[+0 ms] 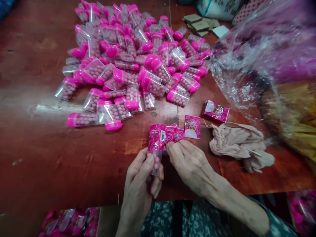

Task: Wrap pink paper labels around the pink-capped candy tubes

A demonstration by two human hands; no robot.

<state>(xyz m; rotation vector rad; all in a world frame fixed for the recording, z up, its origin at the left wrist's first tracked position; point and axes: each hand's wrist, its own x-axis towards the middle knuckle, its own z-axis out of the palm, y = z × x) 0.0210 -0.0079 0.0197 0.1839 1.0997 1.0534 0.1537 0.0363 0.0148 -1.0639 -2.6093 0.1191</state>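
My left hand (pixel 140 177) grips a small clear candy container (pixel 155 164) with pink balls inside. A printed pink label (pixel 156 136) with a barcode covers its upper part. Just to the right, my right hand (pixel 191 163) has its fingers bent together over several pink printed labels (pixel 170 134) on the table. Its fingertips are partly hidden, so what they pinch does not show clearly. A single flat label (pixel 192 126) lies beyond that hand, and a stack of labels (pixel 216 111) sits further right.
A large pile of pink-capped candy containers (pixel 133 62) covers the table's far middle. Crumpled beige cloth (pixel 234 141) lies at right, near a big clear plastic bag (pixel 247 65). Brown card pieces (pixel 199 24) sit at the back. Wrapped containers (pixel 71 222) fill a space below the table edge.
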